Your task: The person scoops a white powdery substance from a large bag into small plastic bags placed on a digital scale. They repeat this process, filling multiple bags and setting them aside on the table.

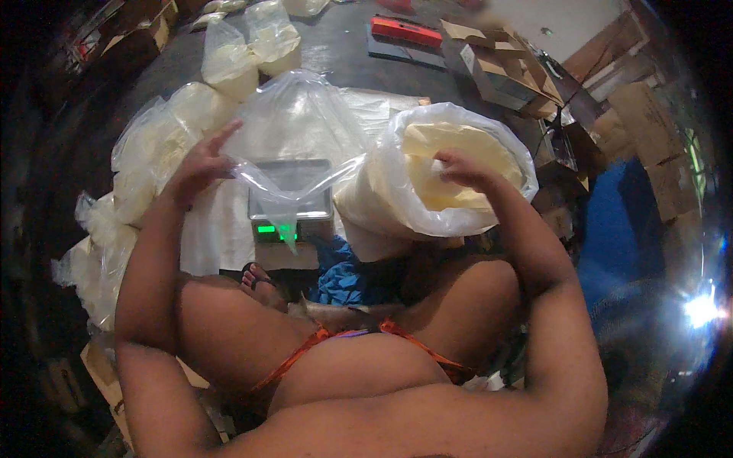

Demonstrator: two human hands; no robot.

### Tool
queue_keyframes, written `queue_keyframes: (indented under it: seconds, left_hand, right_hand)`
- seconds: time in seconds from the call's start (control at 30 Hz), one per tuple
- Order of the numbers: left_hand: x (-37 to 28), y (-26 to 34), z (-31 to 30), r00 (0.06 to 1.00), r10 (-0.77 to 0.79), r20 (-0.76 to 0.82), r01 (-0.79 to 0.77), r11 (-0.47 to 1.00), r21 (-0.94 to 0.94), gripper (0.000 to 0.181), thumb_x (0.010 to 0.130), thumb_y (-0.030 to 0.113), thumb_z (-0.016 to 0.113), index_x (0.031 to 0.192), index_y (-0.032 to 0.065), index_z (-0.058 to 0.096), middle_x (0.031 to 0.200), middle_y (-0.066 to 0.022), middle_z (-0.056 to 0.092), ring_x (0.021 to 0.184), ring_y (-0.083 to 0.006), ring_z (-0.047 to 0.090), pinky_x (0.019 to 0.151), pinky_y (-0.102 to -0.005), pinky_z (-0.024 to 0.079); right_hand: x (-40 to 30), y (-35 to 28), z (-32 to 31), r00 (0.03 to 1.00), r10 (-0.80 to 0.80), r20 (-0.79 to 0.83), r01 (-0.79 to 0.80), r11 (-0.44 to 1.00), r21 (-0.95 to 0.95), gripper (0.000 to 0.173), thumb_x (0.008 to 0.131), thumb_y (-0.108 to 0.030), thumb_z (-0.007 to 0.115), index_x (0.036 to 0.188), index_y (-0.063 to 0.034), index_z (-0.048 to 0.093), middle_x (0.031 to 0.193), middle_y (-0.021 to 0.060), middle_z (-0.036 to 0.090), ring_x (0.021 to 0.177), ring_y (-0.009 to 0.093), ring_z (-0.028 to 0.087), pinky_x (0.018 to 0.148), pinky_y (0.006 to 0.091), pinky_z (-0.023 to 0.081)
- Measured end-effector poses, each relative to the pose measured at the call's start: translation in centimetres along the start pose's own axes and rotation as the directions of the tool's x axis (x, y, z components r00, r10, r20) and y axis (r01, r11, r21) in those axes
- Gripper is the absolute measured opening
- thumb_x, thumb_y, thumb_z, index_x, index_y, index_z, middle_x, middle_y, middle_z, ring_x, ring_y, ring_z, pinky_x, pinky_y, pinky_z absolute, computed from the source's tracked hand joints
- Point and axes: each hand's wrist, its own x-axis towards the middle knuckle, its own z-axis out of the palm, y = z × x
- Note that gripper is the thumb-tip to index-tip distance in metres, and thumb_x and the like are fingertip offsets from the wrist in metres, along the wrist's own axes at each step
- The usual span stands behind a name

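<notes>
A clear plastic bag point(303, 126) spreads above a digital scale point(291, 200) with a lit green display. My left hand point(206, 160) has its forefinger extended and grips the left edge of the bag near the thumb. To the right, a large white plastic sack point(395, 131) lies tilted with its mouth towards me, holding pale yellow powdery material point(458, 137). My right hand point(461, 169) is at the sack's opening, fingers curled; a small white bit shows at the fingertips, but what it holds is unclear.
Several filled clear bags point(154, 143) line the left side and far left. A red object point(406, 31) lies on a flat dark item at the back. Open cardboard boxes point(509, 68) stand at the back right. Blue cloth point(341, 275) lies below the scale, beside my foot.
</notes>
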Motion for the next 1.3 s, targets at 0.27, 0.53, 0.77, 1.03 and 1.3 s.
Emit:
queue_keyframes:
  seconds: [0.27, 0.53, 0.77, 1.03, 1.3]
  left_hand:
    - [1.0, -1.7, 1.8, 0.988, -0.128, -0.087, 0.131, 0.991, 0.028, 0.079, 0.079, 0.01, 0.064, 0.154, 0.0128, 0.041, 0.088, -0.0048, 0.064, 0.075, -0.0125, 0.06, 0.076, -0.0304, 0.054]
    - [1.0, -1.2, 2.7, 0.992, -0.128, -0.01, 0.128, 0.992, -0.017, 0.077, 0.082, 0.008, 0.065, 0.154, 0.0126, 0.04, 0.113, -0.0086, 0.065, 0.084, -0.0135, 0.063, 0.079, -0.0316, 0.055]
    - [1.1, -1.5, 2.5, 0.994, -0.107, 0.015, 0.107, 0.994, -0.004, 0.074, 0.084, 0.012, 0.066, 0.154, 0.0129, 0.041, 0.14, -0.0092, 0.054, 0.095, -0.0156, 0.062, 0.085, -0.033, 0.055]
    - [0.6, -0.4, 2.9, 0.988, -0.153, 0.011, 0.151, 0.983, 0.105, 0.074, 0.084, 0.013, 0.064, 0.154, 0.0132, 0.04, 0.136, -0.0097, 0.057, 0.098, -0.0176, 0.063, 0.088, -0.0337, 0.055]
    - [0.9, -1.1, 2.9, 0.986, -0.155, 0.053, 0.15, 0.984, 0.097, 0.077, 0.082, 0.01, 0.063, 0.155, 0.0139, 0.038, 0.139, -0.0125, 0.055, 0.099, -0.019, 0.064, 0.091, -0.0357, 0.055]
  right_hand:
    - [-5.2, 2.2, -4.5, 0.998, -0.035, -0.051, 0.053, 0.899, 0.436, 0.047, 0.07, -0.003, 0.066, 0.117, -0.0012, 0.066, 0.1, 0.0027, 0.067, 0.095, 0.015, 0.061, 0.084, 0.0281, 0.048]
    - [-7.4, 4.3, -6.5, 0.99, 0.003, -0.143, 0.074, 0.847, 0.526, 0.044, 0.066, -0.011, 0.072, 0.109, -0.0017, 0.067, 0.101, 0.0041, 0.068, 0.091, 0.015, 0.063, 0.084, 0.0274, 0.049]
    - [-7.4, 6.1, -7.2, 0.981, -0.028, -0.192, 0.133, 0.82, 0.556, 0.041, 0.071, -0.016, 0.078, 0.109, -0.0043, 0.066, 0.096, 0.0017, 0.067, 0.084, 0.013, 0.061, 0.079, 0.0266, 0.048]
    - [-7.2, 5.8, -7.3, 0.983, -0.072, -0.168, 0.162, 0.765, 0.624, 0.045, 0.073, -0.016, 0.08, 0.114, -0.0032, 0.066, 0.099, -0.0001, 0.068, 0.085, 0.011, 0.06, 0.08, 0.0267, 0.047]
    - [-7.3, 1.6, -8.6, 0.958, -0.118, -0.262, 0.252, 0.782, 0.57, 0.047, 0.069, -0.015, 0.079, 0.113, -0.0017, 0.07, 0.098, 0.0013, 0.071, 0.087, 0.012, 0.063, 0.082, 0.0273, 0.047]
